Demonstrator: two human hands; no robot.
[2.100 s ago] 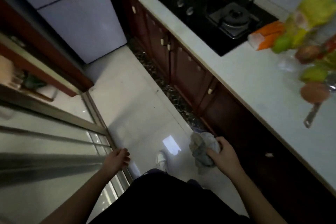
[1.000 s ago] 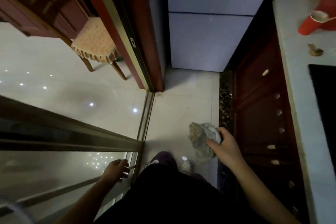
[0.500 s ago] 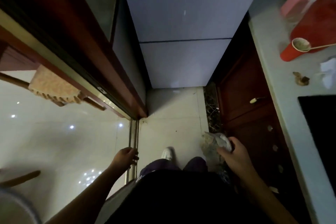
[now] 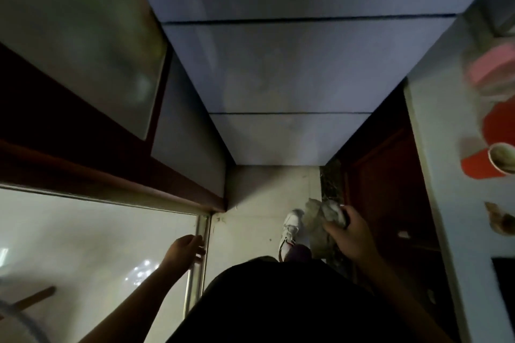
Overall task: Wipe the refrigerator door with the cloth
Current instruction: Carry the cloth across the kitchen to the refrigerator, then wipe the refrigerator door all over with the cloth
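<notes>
Head view: cloth (image 4: 324,216) bunched in right hand (image 4: 352,234) fingers (image 4: 333,230); refrigerator door (image 4: 292,69) apart.

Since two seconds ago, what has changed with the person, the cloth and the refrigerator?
The person turned from the stove counter and walked up to the refrigerator, whose doors now fill the view ahead. The right hand holds the crumpled cloth as before, not yet on the door; the left hand stays empty.

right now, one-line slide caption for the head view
Right hand carries a crumpled cloth toward the refrigerator door; left hand empty.
</notes>
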